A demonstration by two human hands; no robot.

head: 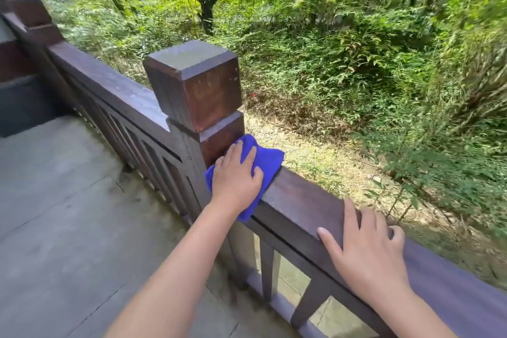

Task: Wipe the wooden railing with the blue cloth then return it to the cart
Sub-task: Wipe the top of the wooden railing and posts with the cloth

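Observation:
A dark wooden railing [299,203] runs diagonally from upper left to lower right, broken by a square post [197,85]. The blue cloth [267,160] lies on the top rail right against the base of the post. My left hand [236,175] presses flat on the cloth, fingers spread, with part of the cloth hanging over the near side of the rail. My right hand [365,250] rests palm down on the bare top rail further right, holding nothing. No cart is in view.
Grey stone paving [68,214] lies on my side of the railing. Beyond it the ground drops to bare soil [315,151] and dense green shrubs and trees [356,49]. Vertical balusters [267,269] fill the space under the rail.

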